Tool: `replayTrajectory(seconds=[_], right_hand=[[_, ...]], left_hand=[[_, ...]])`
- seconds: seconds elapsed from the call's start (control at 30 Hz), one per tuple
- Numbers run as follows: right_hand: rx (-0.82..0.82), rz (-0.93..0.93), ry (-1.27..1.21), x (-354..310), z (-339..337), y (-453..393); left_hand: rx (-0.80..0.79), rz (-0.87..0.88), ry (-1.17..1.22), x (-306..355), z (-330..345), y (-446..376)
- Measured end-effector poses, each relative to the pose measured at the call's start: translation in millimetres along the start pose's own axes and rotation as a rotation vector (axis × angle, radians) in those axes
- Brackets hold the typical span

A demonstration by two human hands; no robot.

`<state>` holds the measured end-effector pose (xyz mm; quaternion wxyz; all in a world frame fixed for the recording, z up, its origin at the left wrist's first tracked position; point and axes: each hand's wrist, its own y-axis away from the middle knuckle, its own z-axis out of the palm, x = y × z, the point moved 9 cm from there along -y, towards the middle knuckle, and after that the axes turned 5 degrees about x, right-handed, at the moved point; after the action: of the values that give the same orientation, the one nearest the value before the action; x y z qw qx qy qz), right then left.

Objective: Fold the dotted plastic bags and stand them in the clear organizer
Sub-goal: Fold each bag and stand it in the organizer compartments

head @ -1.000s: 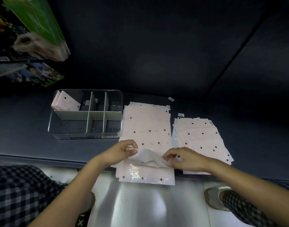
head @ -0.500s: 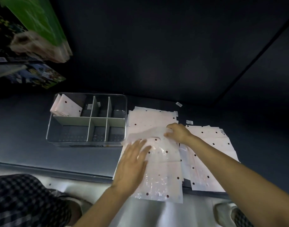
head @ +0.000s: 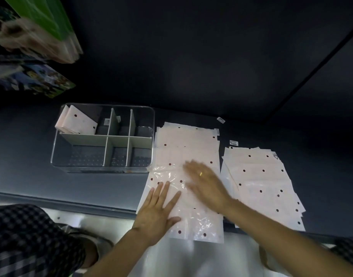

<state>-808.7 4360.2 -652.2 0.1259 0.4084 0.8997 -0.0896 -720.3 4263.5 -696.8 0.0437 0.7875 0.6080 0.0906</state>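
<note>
A: Thin pink plastic is being pressed flat: the top bag of the left stack is now lying doubled over, and its crease is being smoothed. A second ago its near edge was only being pinched up by both hands; half a second ago it was being carried away from the body by the right hand.

B: And how are the hands being held now?

A: Both are being kept flat with fingers straight, gripping nothing. The left hand is being rested palm down on the near part of the bag, fingers spread. The right hand is being swept across the fold; it is blurred, so whether it is pressing or just skimming the plastic cannot be told for certain. The two hands are close together but not touching.

B: What is being gained for the task?

A: The first fold appears to be made, so a narrower fold is probably being set up next. Nothing is being moved toward the organizer yet. It is sitting just left of the stack, with folded bags already leaning in its far-left compartment. A second stack is waiting untouched on the right.
</note>
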Motion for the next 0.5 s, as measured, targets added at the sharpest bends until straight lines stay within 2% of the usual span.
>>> replayTrajectory(seconds=[0.1, 0.2, 0.37, 0.5], right_hand=[[-0.161, -0.196, 0.204, -20.4, 36.1, 44.1], [-0.221, -0.094, 0.231, 8.4, 35.2, 66.2], [-0.176, -0.020, 0.365, 44.7, -3.7, 91.2], [-0.011, 0.029, 0.249, 40.6, -23.4, 78.4]], left_hand=[[-0.040, 0.008, 0.042, -0.4, 14.4, -2.2], [-0.025, 0.007, 0.052, -8.6, 15.1, 2.9], [0.069, -0.077, 0.069, -41.7, 2.6, 26.3], [0.081, -0.094, 0.181, -45.7, 5.9, 25.8]])
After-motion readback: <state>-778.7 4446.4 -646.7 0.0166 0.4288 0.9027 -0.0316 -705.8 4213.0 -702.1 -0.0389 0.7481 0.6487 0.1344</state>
